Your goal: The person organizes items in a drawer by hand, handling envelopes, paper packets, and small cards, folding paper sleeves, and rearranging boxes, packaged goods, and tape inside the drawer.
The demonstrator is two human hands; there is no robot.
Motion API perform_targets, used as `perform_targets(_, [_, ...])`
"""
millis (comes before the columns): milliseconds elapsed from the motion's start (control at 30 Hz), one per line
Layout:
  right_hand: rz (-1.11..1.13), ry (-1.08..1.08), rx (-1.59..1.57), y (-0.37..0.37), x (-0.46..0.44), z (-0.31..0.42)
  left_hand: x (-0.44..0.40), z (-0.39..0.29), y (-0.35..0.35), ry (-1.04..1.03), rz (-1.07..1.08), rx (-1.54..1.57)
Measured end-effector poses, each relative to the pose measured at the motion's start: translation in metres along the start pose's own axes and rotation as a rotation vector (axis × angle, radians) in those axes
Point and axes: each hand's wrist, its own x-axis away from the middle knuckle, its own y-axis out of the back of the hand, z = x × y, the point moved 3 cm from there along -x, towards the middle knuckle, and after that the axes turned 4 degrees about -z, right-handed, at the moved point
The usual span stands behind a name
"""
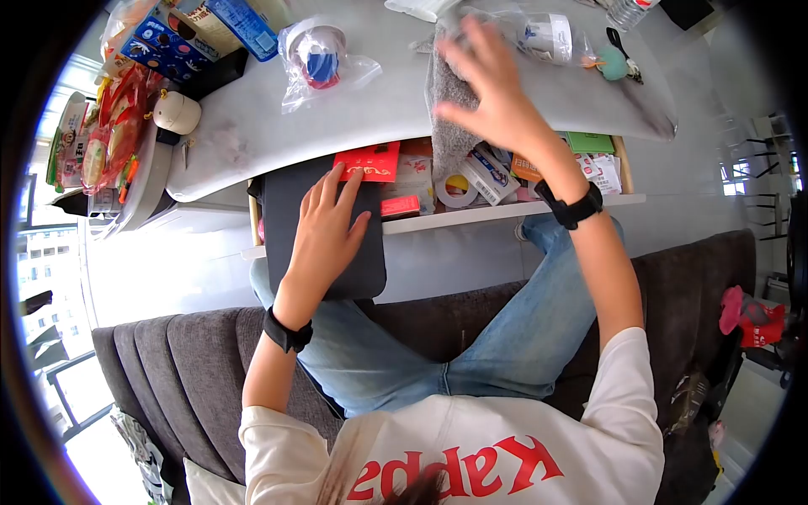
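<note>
My left hand (332, 220) lies with fingers spread on a dark flat case (362, 252), its fingertips touching a red envelope (374, 162). The case rests over the front edge of the open drawer (505, 209). Above the tabletop, my right hand (482, 88) is spread open over a grey cloth (453, 126), which hangs from the table's edge into the drawer; its fingers are slightly blurred. Inside the drawer are a roll of tape (457, 190), a white-and-blue box (490, 174), a small red box (400, 206) and a green item (589, 141).
On the table (387, 93) stand a bagged container (318, 59), a clear plastic jar (545, 38), a green ball-like item (613, 63) and a bottle (627, 13). Snack packs (109, 135) and a blue box (172, 42) crowd the left. A sofa (202, 353) is behind my legs.
</note>
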Motion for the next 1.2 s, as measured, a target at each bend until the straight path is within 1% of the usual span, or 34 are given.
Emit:
perform_targets(33, [0.206, 0.03, 0.113, -0.009, 0.009, 0.004, -0.001, -0.001, -0.001, -0.006, 0.0, -0.007])
perform_targets(67, [0.255, 0.067, 0.155, -0.012, 0.015, 0.005, -0.002, -0.002, -0.003, -0.013, 0.001, -0.014])
perform_targets(167, [0.274, 0.103, -0.038, -0.007, 0.006, -0.009, -0.002, -0.019, 0.002, -0.074, -0.01, -0.136])
perform_targets(200, [0.236, 0.116, -0.095, -0.001, -0.001, -0.016, -0.003, -0.025, 0.004, -0.1, -0.008, -0.104])
perform_targets(267, [0.151, 0.041, -0.049, -0.006, -0.007, -0.035, -0.008, -0.036, 0.008, -0.155, -0.009, -0.045])
perform_targets(300, [0.107, 0.005, -0.024, -0.008, -0.009, -0.043, -0.01, -0.042, 0.006, -0.188, 0.055, 0.014])
perform_targets(333, [-0.007, -0.013, 0.021, -0.009, -0.014, -0.038, -0.012, -0.049, 0.003, -0.22, 0.118, 0.074])
perform_targets(367, [-0.122, 0.067, 0.167, -0.005, -0.018, -0.033, -0.013, -0.057, -0.001, -0.251, 0.182, 0.134])
perform_targets(400, [-0.236, 0.149, 0.314, 0.0, -0.023, -0.028, -0.016, -0.069, -0.005, -0.314, 0.154, 0.177])
perform_targets(467, [-0.243, 0.071, 0.299, -0.003, -0.021, -0.027, -0.023, -0.092, -0.021, -0.35, 0.185, 0.136])
perform_targets(500, [-0.24, 0.061, 0.177, 0.001, -0.016, -0.024, -0.025, -0.103, -0.029, -0.368, 0.202, 0.115])
perform_targets(567, [-0.236, 0.038, -0.066, 0.02, 0.001, -0.006, -0.025, -0.115, -0.058, -0.336, 0.072, 0.023])
perform_targets(600, [-0.206, 0.041, -0.1, 0.028, 0.018, 0.001, -0.026, -0.118, -0.067, -0.321, 0.004, -0.025])
perform_targets(633, [-0.174, 0.043, -0.133, 0.037, 0.04, 0.007, -0.026, -0.121, -0.072, -0.251, 0.076, -0.032])
perform_targets(700, [0.019, -0.059, -0.116, 0.048, 0.084, 0.019, -0.023, -0.126, -0.079, -0.111, 0.222, -0.044])
perform_targets(767, [0.095, -0.197, -0.142, 0.049, 0.131, 0.012, -0.019, -0.123, -0.083, -0.131, 0.189, -0.055])
perform_targets(867, [0.068, -0.359, -0.154, 0.06, 0.166, 0.014, -0.015, -0.121, -0.082, -0.143, 0.185, -0.039])
perform_targets(1167, [0.138, -0.417, -0.173, 0.069, 0.187, 0.031, 0.01, -0.126, -0.063, -0.156, 0.231, 0.152])
perform_targets(1200, [0.151, -0.455, -0.211, 0.071, 0.189, 0.032, 0.013, -0.128, -0.062, -0.154, 0.231, 0.165])
